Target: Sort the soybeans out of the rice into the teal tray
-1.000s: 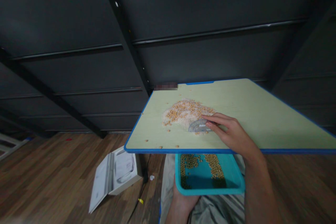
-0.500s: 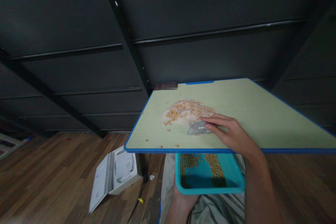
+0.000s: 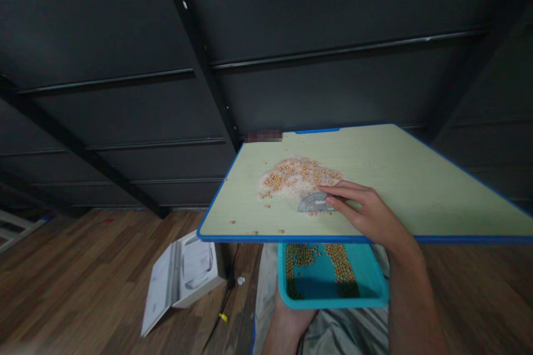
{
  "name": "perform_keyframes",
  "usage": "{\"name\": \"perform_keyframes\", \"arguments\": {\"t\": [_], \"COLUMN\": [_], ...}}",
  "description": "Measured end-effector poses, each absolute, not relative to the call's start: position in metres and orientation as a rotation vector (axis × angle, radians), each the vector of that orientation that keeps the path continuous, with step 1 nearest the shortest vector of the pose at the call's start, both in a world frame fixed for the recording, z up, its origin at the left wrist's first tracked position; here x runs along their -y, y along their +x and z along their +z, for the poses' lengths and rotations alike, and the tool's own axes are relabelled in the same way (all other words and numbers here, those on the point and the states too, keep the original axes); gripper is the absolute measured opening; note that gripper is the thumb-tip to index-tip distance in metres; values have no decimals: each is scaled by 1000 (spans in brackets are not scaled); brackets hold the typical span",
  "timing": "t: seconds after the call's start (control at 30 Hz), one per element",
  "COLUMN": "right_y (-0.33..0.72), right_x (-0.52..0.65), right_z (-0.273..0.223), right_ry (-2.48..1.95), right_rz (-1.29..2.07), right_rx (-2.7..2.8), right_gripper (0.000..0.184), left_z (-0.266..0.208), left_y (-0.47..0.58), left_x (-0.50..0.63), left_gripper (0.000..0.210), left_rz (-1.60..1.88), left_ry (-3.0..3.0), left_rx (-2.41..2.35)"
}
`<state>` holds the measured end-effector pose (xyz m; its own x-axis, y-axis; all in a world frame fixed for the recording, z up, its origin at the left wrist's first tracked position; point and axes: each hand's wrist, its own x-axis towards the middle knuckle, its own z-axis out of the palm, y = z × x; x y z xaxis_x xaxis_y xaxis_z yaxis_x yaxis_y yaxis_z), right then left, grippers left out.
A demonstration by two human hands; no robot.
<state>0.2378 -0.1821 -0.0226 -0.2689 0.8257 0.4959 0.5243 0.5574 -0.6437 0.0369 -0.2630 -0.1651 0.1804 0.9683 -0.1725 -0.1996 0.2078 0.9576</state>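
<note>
My right hand (image 3: pixel 362 205) pinches a clear semicircular protractor (image 3: pixel 312 202) between thumb and fingers, its curved edge against the near side of a heap of white rice grains (image 3: pixel 297 191). Tan soybeans (image 3: pixel 275 180) are mixed through the heap, and a few lie just in front of the protractor. Below the table's near edge is a turquoise tray (image 3: pixel 325 304) with many soybeans in it, mostly along the left and middle. My left hand (image 3: pixel 293 319) supports this tray from underneath; its fingers are hidden.
The pale folding table (image 3: pixel 437 194) has a blue rim, and several loose beans lie near its front left edge. An open white box (image 3: pixel 195 269) stands on the wooden floor (image 3: pixel 104 266) beside a black cable (image 3: pixel 222 305). Dark wall panels (image 3: pixel 333 83) rise behind.
The protractor has tipped or shifted very slightly away from me, and more of the beans in front of it show. The tray and my left hand stay in place.
</note>
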Motion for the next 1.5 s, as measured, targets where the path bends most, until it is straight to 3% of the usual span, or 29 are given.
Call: {"name": "perform_keyframes", "arguments": {"t": [0.17, 0.47, 1.5], "right_y": [238, 237, 239], "right_x": [184, 186, 193], "right_z": [-21, -19, -16], "right_ry": [-1071, -1051, -1027], "right_rz": [473, 520, 711], "right_rx": [1950, 1948, 2000], "right_gripper": [25, 23, 21], "left_z": [-174, -179, -159], "left_y": [34, 40, 40], "left_x": [266, 259, 260], "left_gripper": [56, 45, 53], "left_rz": [1020, 974, 977], "left_ry": [997, 969, 916], "left_rx": [-1096, -1069, -1050]}}
